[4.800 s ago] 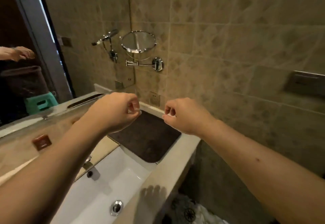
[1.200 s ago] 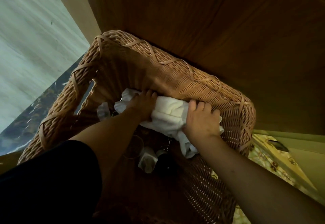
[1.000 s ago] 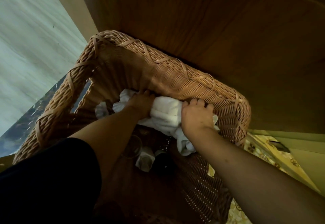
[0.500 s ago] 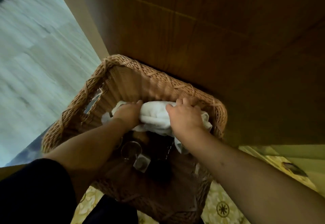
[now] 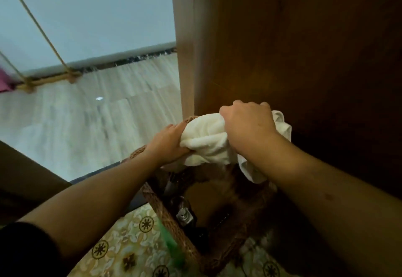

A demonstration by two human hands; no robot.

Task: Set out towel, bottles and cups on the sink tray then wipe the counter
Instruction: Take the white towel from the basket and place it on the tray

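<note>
A bunched white towel hangs above a woven wicker basket. My left hand grips the towel's left end. My right hand is closed over its top, with a loose tail drooping below my right wrist. Down inside the basket a dark bottle with a metal pump top shows dimly; other items there are too dark to make out.
A dark wooden cabinet panel rises right behind the basket. Pale wood flooring spreads to the left, with a grey wall and a rope-hung wooden bar. Patterned yellow floor tiles lie under the basket.
Both hands have lifted the towel up out of the basket, from inside it to above its rim. The view has tilted up, so the floor and wall show.
</note>
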